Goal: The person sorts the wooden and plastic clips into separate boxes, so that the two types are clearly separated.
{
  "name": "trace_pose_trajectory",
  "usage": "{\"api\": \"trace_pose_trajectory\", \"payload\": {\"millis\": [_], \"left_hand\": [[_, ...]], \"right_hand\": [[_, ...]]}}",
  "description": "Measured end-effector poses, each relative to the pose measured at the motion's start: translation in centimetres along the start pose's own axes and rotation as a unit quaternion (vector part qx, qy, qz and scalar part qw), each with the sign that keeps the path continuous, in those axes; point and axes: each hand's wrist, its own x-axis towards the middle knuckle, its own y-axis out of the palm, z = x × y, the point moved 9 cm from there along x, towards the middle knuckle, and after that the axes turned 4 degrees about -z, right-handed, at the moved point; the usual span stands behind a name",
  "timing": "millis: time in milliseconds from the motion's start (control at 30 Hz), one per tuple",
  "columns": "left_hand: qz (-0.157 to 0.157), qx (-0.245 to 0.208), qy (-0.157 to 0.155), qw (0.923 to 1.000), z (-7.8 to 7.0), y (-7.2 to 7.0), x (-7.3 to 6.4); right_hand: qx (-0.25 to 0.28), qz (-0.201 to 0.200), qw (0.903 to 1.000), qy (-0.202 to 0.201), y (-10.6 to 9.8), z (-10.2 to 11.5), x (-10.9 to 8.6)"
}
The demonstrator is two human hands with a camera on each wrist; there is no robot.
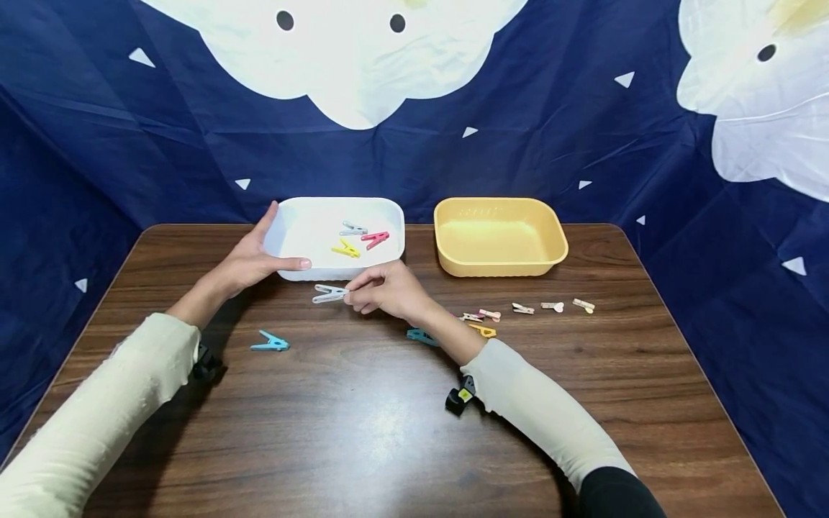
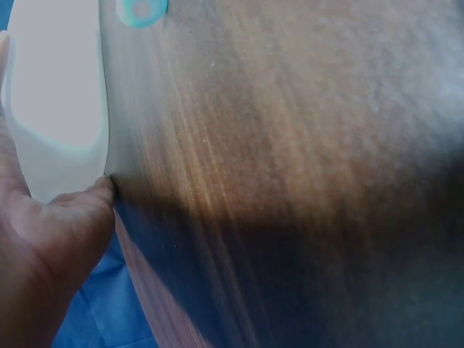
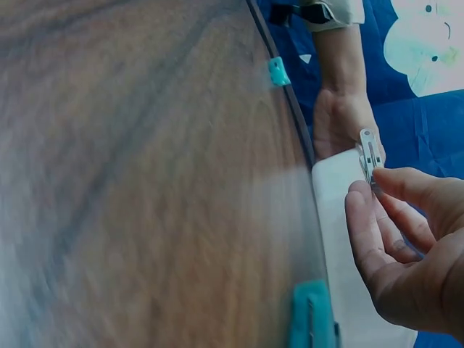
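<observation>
My left hand (image 1: pixel 249 257) rests against the left end of the white tray (image 1: pixel 304 216). Its fingers are spread, with the thumb straight along the front side. In front of the tray, my right hand (image 1: pixel 386 293) pinches a pale, clear clothespin (image 1: pixel 329 293) between thumb and fingertips; the right wrist view also shows this clothespin (image 3: pixel 369 152). Inside the tray lie a yellow clothespin (image 1: pixel 346 248), a red clothespin (image 1: pixel 376 239) and a pale blue clothespin (image 1: pixel 352 229). On the table, a blue clothespin (image 1: pixel 270 342) lies in front of my left hand.
A yellow tray (image 1: pixel 501 268) stands at the back right. Several small wooden clips (image 1: pixel 553 307) lie before it. A teal clothespin (image 1: pixel 422 336) and an orange clothespin (image 1: pixel 483 330) lie partly behind my right forearm. A blue curtain (image 1: pixel 388 165) hangs behind the table.
</observation>
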Motion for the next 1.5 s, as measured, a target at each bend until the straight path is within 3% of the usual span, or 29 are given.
{"api": "trace_pose_trajectory", "payload": {"millis": [567,1100,1500], "left_hand": [[0.002,-0.006,0.003,1.0000,0.0,0.0,-0.1],[0.003,-0.006,0.005,1.0000,0.1,-0.1,0.0],[0.004,-0.001,0.000,1.0000,0.2,0.0,0.0]], "right_hand": [[0.008,-0.025,0.9986,-0.047,-2.5,2.4,0.5],[0.041,-0.064,0.9930,-0.090,-3.3,4.7,1.9],[0.048,-0.106,0.9897,-0.084,-4.0,5.5,3.5]]}}
